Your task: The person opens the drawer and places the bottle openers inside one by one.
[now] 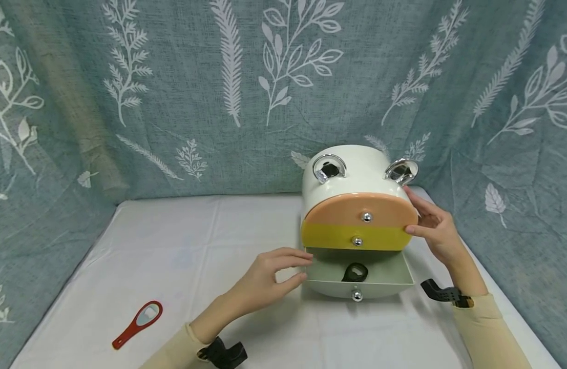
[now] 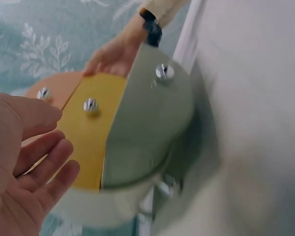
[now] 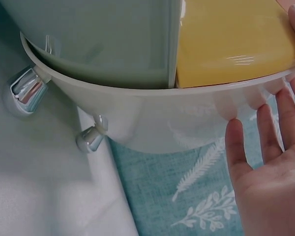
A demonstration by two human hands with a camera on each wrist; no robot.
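A frog-shaped drawer box (image 1: 352,169) with a white shell stands at the right of the table. Its lowest, pale green drawer (image 1: 384,290) is pulled out; the orange front (image 1: 348,207) and yellow front (image 1: 324,236) are closed. Inside the open drawer lies a small black ring-like thing (image 1: 355,272), its kind unclear. My left hand (image 1: 269,277) is beside the drawer's left edge, fingers loosely extended and holding nothing. With nearly straight fingers (image 3: 237,142), my right hand (image 1: 433,228) touches the shell's right side, its thumb by the yellow front's edge.
A red-handled magnifying glass (image 1: 138,324) lies on the white tablecloth (image 1: 172,246) at the left front. Behind and at both sides hangs a teal leaf-patterned cloth (image 1: 182,92). Two shiny eye-shaped pieces, one a chrome eye (image 1: 329,168), stick up from the box.
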